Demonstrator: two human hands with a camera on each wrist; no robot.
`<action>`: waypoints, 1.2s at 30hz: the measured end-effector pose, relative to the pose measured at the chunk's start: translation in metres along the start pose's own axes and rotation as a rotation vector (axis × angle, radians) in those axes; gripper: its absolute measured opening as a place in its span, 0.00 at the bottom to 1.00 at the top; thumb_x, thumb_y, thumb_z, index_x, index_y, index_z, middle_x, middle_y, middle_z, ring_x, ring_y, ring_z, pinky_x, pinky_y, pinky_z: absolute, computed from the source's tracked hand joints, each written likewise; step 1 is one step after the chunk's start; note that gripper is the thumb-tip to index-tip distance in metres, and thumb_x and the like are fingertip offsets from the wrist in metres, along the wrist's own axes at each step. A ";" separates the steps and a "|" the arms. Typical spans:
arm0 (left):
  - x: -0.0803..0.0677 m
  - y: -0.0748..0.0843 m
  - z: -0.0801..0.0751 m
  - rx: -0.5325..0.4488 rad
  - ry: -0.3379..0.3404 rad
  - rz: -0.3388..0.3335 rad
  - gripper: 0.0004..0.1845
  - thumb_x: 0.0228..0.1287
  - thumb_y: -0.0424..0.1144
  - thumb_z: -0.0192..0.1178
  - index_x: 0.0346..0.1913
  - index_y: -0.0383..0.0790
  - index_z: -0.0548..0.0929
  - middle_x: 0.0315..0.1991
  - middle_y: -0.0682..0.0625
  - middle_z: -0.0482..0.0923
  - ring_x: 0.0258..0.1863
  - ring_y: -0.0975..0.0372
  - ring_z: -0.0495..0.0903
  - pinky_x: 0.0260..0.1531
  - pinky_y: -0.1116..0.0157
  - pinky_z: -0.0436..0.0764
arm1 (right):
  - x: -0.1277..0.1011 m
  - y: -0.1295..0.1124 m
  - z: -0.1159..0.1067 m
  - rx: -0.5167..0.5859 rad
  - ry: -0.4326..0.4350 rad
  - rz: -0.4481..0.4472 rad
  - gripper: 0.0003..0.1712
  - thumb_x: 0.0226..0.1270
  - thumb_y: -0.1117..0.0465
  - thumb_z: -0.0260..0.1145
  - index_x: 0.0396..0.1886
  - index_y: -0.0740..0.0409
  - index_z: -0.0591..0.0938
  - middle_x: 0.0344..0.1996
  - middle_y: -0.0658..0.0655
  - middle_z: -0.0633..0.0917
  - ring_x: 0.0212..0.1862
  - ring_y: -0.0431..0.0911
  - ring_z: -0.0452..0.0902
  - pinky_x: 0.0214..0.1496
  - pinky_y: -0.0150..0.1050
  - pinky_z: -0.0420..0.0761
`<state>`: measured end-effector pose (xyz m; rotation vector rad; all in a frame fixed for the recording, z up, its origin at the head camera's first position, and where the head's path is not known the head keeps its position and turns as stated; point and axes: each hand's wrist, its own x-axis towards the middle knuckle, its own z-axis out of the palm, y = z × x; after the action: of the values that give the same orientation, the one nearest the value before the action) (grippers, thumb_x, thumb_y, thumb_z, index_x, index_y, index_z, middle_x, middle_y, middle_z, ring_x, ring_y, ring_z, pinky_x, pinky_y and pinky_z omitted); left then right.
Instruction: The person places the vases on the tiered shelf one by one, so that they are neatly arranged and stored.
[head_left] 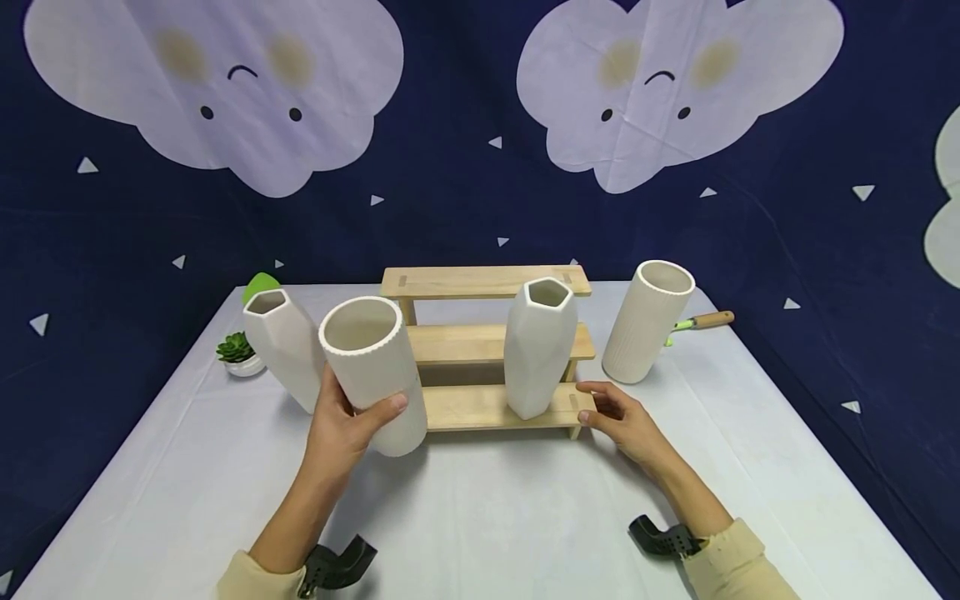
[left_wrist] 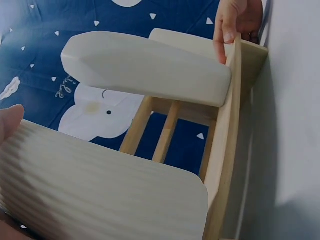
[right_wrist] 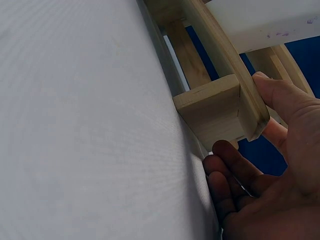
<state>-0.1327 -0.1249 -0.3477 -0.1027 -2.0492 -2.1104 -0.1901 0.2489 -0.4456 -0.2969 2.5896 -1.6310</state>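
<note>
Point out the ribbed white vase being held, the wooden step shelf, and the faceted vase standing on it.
ribbed white cylinder vase (head_left: 378, 379), head view, its side wall
pale wooden step shelf (head_left: 468, 343), head view, middle step
white faceted vase (head_left: 538, 354), head view, its front face

A ribbed white cylinder vase (head_left: 647, 321) stands on the white tablecloth (head_left: 480, 517), just right of the stepped stand. Behind that vase lies a small wooden-handled tool (head_left: 703, 320). Left of the vase, far across the cloth, sits a little potted succulent (head_left: 238, 352), a green object (head_left: 259, 286) behind it.

No legible text anywhere.
</note>
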 end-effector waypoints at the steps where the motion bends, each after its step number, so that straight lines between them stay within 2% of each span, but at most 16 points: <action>1: 0.001 -0.001 0.001 -0.003 -0.005 0.000 0.43 0.49 0.24 0.67 0.66 0.52 0.59 0.58 0.54 0.68 0.57 0.61 0.69 0.56 0.64 0.67 | 0.000 0.000 0.000 0.003 -0.001 -0.001 0.27 0.62 0.56 0.66 0.61 0.53 0.73 0.49 0.65 0.80 0.45 0.44 0.76 0.46 0.32 0.75; 10: 0.011 -0.006 0.012 -0.011 -0.065 0.013 0.44 0.49 0.25 0.68 0.66 0.55 0.59 0.58 0.55 0.68 0.58 0.59 0.68 0.59 0.59 0.64 | 0.000 0.001 0.000 0.011 -0.003 -0.001 0.27 0.62 0.56 0.66 0.61 0.53 0.73 0.50 0.66 0.80 0.46 0.44 0.76 0.46 0.32 0.75; 21: 0.022 -0.010 0.026 -0.010 -0.128 0.010 0.44 0.48 0.27 0.68 0.66 0.52 0.58 0.59 0.53 0.67 0.60 0.60 0.66 0.62 0.56 0.61 | -0.001 0.000 0.000 0.008 -0.001 0.006 0.27 0.62 0.56 0.66 0.61 0.53 0.73 0.49 0.65 0.80 0.46 0.45 0.75 0.46 0.33 0.75; 36: 0.033 -0.013 0.037 -0.023 -0.148 -0.005 0.44 0.48 0.29 0.69 0.66 0.54 0.58 0.60 0.51 0.68 0.59 0.57 0.69 0.61 0.53 0.64 | -0.001 -0.001 0.001 0.017 0.000 -0.002 0.27 0.62 0.56 0.66 0.61 0.53 0.73 0.49 0.65 0.80 0.45 0.44 0.75 0.46 0.32 0.75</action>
<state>-0.1705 -0.0905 -0.3532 -0.2651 -2.1081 -2.1902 -0.1889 0.2483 -0.4454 -0.2990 2.5744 -1.6527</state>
